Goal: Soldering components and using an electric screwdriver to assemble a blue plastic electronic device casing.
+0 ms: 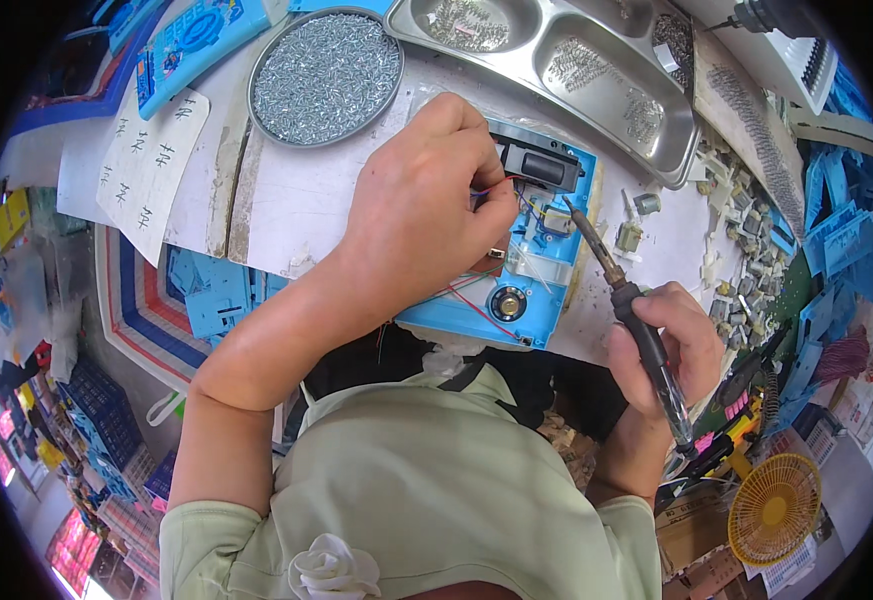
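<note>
A blue plastic housing (546, 325) lies open on the bench in front of me, its inside facing up. It holds a small round speaker (507, 303), a little motor (557, 221), a black box-shaped part (544, 168) and several thin coloured wires. Above its left side is my left hand (426, 205), thumb and forefinger pinched on a thin wire (499, 185); the other fingers are curled and hide part of the housing. My right hand (671, 345) grips a soldering iron (646, 335) by its black handle. The iron's tip points up-left, close beside the motor.
A round dish of small screws (326, 75) stands at the back left. Behind the housing is a metal compartment tray (606, 75) with small metal parts. Loose motors (741, 290) are heaped at the right. A yellow fan (774, 508) stands lower right.
</note>
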Motion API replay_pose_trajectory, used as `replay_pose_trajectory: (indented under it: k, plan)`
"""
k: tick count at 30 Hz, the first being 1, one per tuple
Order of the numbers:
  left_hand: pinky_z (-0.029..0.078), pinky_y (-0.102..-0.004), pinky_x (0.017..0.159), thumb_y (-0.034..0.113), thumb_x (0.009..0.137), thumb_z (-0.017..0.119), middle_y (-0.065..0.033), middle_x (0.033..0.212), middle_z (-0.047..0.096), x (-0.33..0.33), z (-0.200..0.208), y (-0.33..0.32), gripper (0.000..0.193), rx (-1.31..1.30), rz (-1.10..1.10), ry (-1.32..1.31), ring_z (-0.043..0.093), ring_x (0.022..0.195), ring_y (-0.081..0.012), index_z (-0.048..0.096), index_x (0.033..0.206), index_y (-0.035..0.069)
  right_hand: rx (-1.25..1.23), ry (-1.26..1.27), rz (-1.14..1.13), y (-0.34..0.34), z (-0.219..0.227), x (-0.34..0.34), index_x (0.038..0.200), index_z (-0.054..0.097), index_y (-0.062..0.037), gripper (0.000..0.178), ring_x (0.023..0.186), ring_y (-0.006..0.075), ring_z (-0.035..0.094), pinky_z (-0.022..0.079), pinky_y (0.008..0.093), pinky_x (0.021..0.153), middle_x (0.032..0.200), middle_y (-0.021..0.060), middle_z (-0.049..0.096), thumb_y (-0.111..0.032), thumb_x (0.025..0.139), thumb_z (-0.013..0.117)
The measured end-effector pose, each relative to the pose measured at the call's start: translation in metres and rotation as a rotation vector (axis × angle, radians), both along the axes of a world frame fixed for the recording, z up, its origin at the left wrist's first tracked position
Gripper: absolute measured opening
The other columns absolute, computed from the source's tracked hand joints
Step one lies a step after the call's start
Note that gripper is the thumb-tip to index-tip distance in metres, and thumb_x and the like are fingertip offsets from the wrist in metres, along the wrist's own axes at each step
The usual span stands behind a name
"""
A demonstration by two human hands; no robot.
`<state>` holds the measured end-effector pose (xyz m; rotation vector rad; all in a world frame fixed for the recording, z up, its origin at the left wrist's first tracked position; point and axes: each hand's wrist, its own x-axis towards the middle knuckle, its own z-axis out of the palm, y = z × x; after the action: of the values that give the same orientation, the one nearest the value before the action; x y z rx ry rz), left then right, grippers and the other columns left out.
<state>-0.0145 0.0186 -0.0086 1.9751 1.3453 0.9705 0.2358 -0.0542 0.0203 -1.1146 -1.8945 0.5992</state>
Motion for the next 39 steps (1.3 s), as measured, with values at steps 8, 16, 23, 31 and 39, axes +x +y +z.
replay_pose_trajectory:
  k: [8,16,23,31,39]
  plan:
    - [0.054,-0.0361,0.07,0.004,0.075,0.078,-0.0102,0.1,0.058,-0.01,0.026,-0.012,0.023,0.008,-0.12,0.083,0.065,0.085,-0.0261,0.067,0.095,0.002,0.031,0.058,-0.071,-0.008,0.0,0.013,0.105,0.063,-0.0003,0.033,0.055,0.022,0.054,0.041,0.0316,0.052,0.066,0.0096,0.058,0.0,0.076,0.08]
    - [0.054,-0.0374,0.068,0.003,0.083,0.075,-0.0092,0.099,0.067,0.002,0.003,-0.012,0.017,0.042,-0.555,0.089,0.068,0.086,-0.0273,0.067,0.098,0.004,0.004,0.238,-0.226,-0.021,-0.013,0.01,0.122,0.062,0.0021,0.048,0.073,0.0208,0.063,0.05,0.0301,0.066,0.087,0.0137,0.065,0.001,0.078,0.083]
    - [0.045,-0.0266,0.058,0.001,0.09,0.072,-0.0071,0.078,0.063,0.0,0.011,-0.006,0.006,-0.284,-0.437,-0.127,0.057,0.063,-0.0131,0.068,0.094,0.0,-0.127,0.258,-0.208,0.005,-0.032,-0.054,0.127,0.063,-0.0023,0.053,0.089,0.0231,0.071,0.054,0.0312,0.079,0.1,0.0128,0.067,0.01,0.078,0.078]
    - [0.043,-0.0253,0.058,0.003,0.091,0.071,-0.0047,0.079,0.061,-0.001,0.012,-0.01,0.006,-0.369,-0.394,-0.151,0.055,0.064,-0.01,0.069,0.096,0.0,-0.126,0.284,-0.307,0.0,-0.039,-0.066,0.124,0.065,-0.0032,0.052,0.085,0.0229,0.07,0.055,0.0313,0.078,0.101,0.0116,0.067,0.014,0.076,0.077]
    - [0.053,-0.0394,0.073,0.005,0.084,0.072,-0.0093,0.098,0.062,-0.007,0.002,-0.012,0.01,-0.157,-0.524,-0.067,0.064,0.085,-0.0308,0.067,0.093,0.005,-0.011,0.304,-0.268,-0.031,-0.021,-0.022,0.112,0.067,-0.0016,0.04,0.077,0.0254,0.064,0.053,0.0504,0.087,0.083,0.0113,0.066,0.0,0.075,0.082]
